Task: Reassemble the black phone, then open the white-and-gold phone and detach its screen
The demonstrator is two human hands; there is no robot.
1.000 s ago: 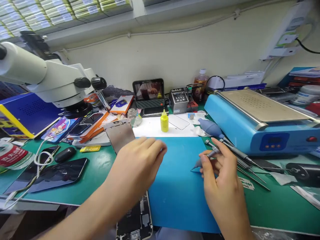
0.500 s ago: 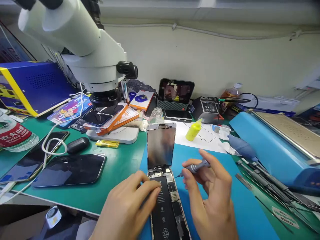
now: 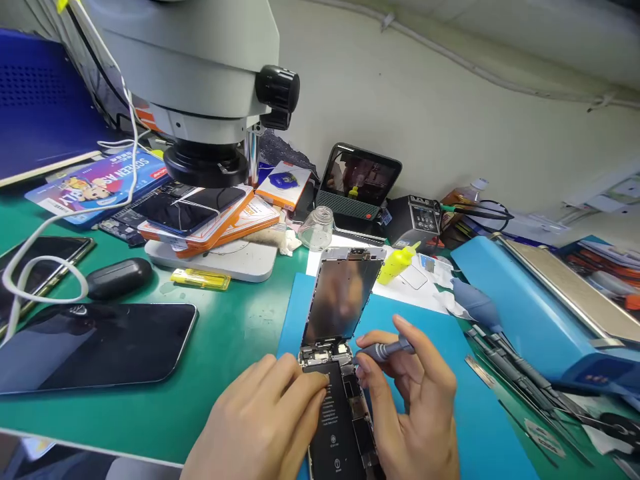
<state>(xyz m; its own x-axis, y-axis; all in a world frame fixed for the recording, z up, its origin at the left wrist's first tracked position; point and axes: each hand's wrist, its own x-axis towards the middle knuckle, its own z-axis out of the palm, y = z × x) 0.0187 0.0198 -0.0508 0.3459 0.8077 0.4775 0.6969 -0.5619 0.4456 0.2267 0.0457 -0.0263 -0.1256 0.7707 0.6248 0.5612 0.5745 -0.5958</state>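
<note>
A phone lies opened on the blue mat, its black battery (image 3: 335, 427) and circuit parts exposed. The detached-edge screen (image 3: 343, 300) stands tilted up at the phone's far end. My left hand (image 3: 265, 413) rests over the phone's left side, thumb and fingertips pressed together above the battery; whatever is between them is hidden. In a fingertip grip, my right hand (image 3: 415, 393) holds a small grey screwdriver (image 3: 385, 350) pointing left. Its tip is close to the metal parts at the upper right of the phone body; I cannot tell whether it touches.
A microscope (image 3: 200, 87) overhangs the left side. Below it lie stacked boxes (image 3: 215, 223), a black phone (image 3: 100, 347) and an earbud case (image 3: 120, 279). A yellow bottle (image 3: 397, 263) and glass jar (image 3: 317, 228) stand behind the screen. Tweezers (image 3: 520, 373) and a blue machine (image 3: 530, 300) are right.
The camera view has tilted and come closer. The screwdriver has moved in from beside the phone to its upper right parts. My left hand stays over the battery.
</note>
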